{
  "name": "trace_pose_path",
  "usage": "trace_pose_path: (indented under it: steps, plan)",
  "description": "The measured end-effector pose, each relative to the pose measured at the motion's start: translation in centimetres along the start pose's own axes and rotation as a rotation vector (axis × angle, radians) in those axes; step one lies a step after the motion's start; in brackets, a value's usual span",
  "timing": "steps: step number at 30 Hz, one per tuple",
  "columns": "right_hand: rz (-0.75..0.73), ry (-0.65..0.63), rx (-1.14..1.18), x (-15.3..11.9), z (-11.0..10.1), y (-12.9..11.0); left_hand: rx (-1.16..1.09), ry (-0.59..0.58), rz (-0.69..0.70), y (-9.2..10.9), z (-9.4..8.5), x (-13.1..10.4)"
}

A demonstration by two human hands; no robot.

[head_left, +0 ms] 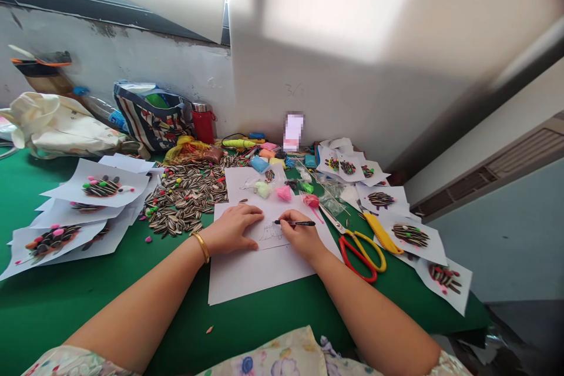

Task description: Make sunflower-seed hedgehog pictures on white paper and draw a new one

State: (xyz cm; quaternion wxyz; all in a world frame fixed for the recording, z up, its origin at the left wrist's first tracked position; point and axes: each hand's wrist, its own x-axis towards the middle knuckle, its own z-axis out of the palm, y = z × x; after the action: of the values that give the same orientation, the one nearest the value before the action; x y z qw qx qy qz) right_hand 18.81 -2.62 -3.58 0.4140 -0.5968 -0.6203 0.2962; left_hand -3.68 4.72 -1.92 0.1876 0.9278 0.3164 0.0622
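Note:
My right hand (303, 238) grips a black pen (304, 223), its tip on a sheet of white paper (238, 282). Under the tip is a small line drawing (269, 231). Flat on the same paper lies my left hand (234, 228), fingers spread, with a gold bangle (201, 247) at the wrist. Beyond the fingers are lumps of soft coloured clay, one pink (283, 194) and one pale green (262, 190). A red lump (311, 200) sits farther right.
Striped sunflower seeds (185, 197) are heaped at the left. Scissors (359, 249) and a yellow cutter (382, 234) lie right of the paper. Seed-decorated sheets are stacked left (101, 188) and right (412, 235). A red bottle (203, 123) stands by the wall near bags.

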Motion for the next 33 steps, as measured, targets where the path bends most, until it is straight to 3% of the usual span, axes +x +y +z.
trace_pose_path:
  steps: [33]
  plan:
    - [0.049, 0.032, 0.009, -0.40, -0.23, 0.28, -0.018, 0.005, 0.001, 0.12, -0.17, -0.02]
